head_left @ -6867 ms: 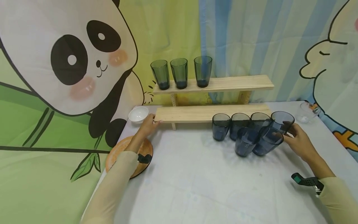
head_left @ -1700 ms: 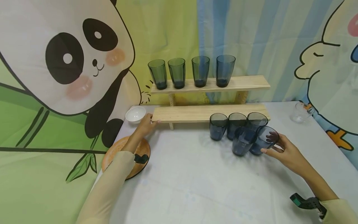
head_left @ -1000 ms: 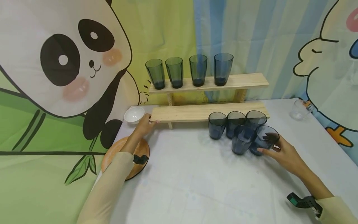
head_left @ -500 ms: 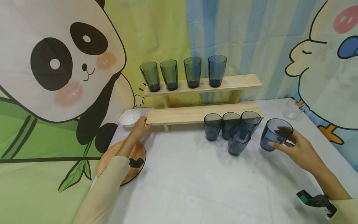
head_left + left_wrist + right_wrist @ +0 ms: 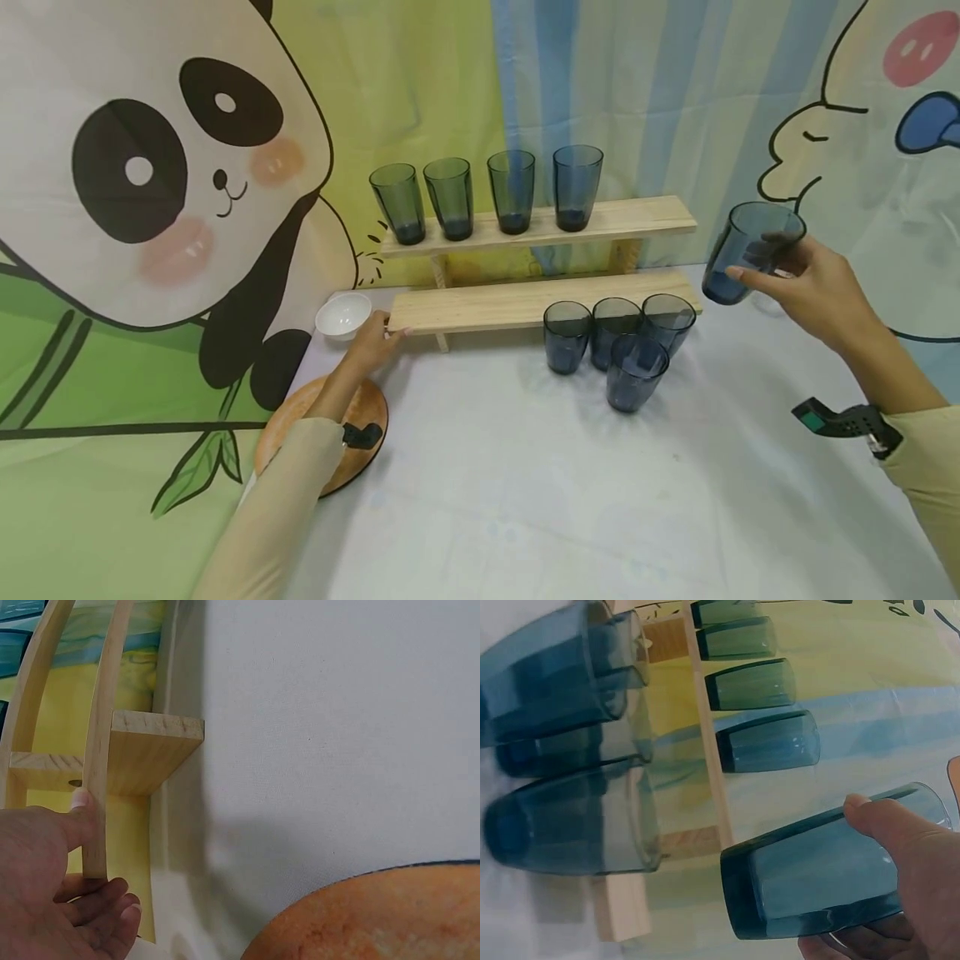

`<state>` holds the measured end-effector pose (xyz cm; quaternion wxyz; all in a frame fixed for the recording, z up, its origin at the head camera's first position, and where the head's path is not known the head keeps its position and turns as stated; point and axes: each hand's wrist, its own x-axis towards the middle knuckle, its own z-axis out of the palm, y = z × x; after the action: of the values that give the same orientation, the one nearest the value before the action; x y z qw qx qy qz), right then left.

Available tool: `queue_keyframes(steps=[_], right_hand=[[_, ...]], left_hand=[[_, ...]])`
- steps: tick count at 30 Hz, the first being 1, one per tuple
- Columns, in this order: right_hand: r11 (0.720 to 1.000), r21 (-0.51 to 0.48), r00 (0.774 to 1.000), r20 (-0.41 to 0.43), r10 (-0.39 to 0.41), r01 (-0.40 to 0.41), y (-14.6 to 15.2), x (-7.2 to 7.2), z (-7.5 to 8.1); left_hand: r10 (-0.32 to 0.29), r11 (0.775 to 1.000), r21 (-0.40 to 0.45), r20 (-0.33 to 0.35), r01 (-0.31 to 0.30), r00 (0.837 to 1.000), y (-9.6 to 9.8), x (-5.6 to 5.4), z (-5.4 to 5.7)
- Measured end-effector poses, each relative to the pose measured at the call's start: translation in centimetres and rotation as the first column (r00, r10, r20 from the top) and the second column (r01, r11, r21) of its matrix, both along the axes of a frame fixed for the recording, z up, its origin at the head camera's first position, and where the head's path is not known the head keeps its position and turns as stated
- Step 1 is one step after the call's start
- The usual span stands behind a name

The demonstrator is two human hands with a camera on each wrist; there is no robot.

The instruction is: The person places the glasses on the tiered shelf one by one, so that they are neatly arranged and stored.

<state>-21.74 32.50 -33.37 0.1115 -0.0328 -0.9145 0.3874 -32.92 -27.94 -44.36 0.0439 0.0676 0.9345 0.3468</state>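
My right hand grips a blue-tinted drinking glass, lifted clear of the table at the right of the wooden shelf. In the right wrist view this glass lies tilted between thumb and fingers. My left hand pinches the left end of the shelf's lower board. Its thumb lies on one face of the board and the fingers curl at the other, as the left wrist view shows. Several glasses stand in a row on the upper board.
Several more glasses stand close together on the white table, before the lower board's right part. A white bowl sits left of the shelf. Under my left forearm lies an orange-brown round plate. A printed curtain hangs behind.
A fourth glass has joined the upper board's row. My right hand has since taken another glass from the table group, drawn it right and raised it. My left hand stays on the shelf end.
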Motion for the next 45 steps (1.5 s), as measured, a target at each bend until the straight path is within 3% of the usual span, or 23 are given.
queue_keyframes(steps=[14, 22, 27, 39, 45], right_hand=[[0.997, -0.056, 0.998, 0.016, 0.052, -0.051, -4.1, -9.6, 3.7], [0.993, -0.118, 0.998, 0.046, 0.031, -0.026, -5.7, -14.2, 4.2], [0.988, -0.155, 0.997, 0.072, 0.033, -0.022, -6.1, -15.6, 3.9], [0.986, -0.166, 0.994, 0.106, 0.040, -0.022, -6.2, -17.0, 3.8], [0.977, -0.199, 0.989, 0.103, 0.104, -0.082, -6.4, -17.3, 3.4]], left_hand=[[-0.006, 1.000, 0.010, 0.009, 0.006, 1.000, -0.3, 0.2, -0.8], [-0.020, 0.999, 0.025, 0.002, 0.020, 1.000, 0.3, 0.2, -0.6], [-0.024, 0.999, 0.028, 0.002, 0.024, 1.000, 0.6, 0.1, -0.2], [-0.008, 1.000, 0.021, 0.017, 0.007, 1.000, 0.8, -0.4, 0.2], [0.012, 1.000, 0.028, 0.016, -0.013, 1.000, 0.4, -0.1, 0.4]])
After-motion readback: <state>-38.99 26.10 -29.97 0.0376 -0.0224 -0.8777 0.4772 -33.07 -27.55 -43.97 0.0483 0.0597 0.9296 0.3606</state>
